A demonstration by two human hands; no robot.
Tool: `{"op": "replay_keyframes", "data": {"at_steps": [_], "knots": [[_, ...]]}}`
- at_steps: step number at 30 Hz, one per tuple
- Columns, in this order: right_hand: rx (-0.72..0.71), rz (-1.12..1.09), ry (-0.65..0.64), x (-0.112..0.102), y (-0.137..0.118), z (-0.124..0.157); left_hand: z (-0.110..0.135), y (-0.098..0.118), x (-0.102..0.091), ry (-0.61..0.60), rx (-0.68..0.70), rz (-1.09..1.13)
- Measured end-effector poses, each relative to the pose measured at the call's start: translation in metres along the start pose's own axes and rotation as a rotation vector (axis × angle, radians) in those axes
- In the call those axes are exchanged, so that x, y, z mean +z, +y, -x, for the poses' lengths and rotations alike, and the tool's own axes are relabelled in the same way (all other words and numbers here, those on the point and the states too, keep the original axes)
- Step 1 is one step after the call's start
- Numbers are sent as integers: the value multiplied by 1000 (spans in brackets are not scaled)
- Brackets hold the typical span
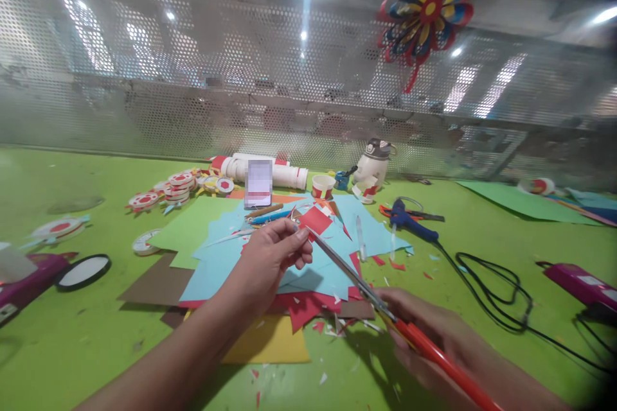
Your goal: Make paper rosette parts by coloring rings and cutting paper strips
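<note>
- Nearest the camera, at 4 o'clock from the left hand [277,247], the right hand [434,318] is wrapped around a pair of red-handled metal scissors [419,337], whose long blades slant up towards the left thumb
- At 10 o'clock, a heap of round red-and-white paper wheels [181,178] on the bright green tabletop [96,347]
- At 8 o'clock and beneath the left hand, overlapping light-blue paper sheets [207,276]
- At 11 o'clock, an upright smartphone with a blurred screen [259,185], in front of white cylindrical tubes [289,178]
- At the clock's centre, the left thumb and fingertips are drawn together; I cannot tell whether they are clamped on anything
- At 2 o'clock, a flat red paper piece [315,221], close to the scissor tips
- Between 1 and 2 o'clock, a rounded white bottle with a dark lid [372,167]
- At 3 o'clock, a dark-blue plastic glue gun [409,221]
</note>
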State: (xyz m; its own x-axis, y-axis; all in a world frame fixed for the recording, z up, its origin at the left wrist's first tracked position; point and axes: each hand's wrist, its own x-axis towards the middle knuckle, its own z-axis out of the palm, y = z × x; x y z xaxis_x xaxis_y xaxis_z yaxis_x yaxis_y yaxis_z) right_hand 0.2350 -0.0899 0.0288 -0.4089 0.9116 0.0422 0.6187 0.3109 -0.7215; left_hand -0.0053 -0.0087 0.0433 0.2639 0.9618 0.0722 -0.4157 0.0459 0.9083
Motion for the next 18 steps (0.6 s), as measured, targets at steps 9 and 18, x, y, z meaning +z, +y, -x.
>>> {"op": "replay_keyframes", "data": {"at_steps": [9,18], "knots": [[-28,-119,135,9,5,5,1,-2,1,10,-23,20],[-118,-53,184,14,6,10,1,-4,0,-5,-29,8]]}}
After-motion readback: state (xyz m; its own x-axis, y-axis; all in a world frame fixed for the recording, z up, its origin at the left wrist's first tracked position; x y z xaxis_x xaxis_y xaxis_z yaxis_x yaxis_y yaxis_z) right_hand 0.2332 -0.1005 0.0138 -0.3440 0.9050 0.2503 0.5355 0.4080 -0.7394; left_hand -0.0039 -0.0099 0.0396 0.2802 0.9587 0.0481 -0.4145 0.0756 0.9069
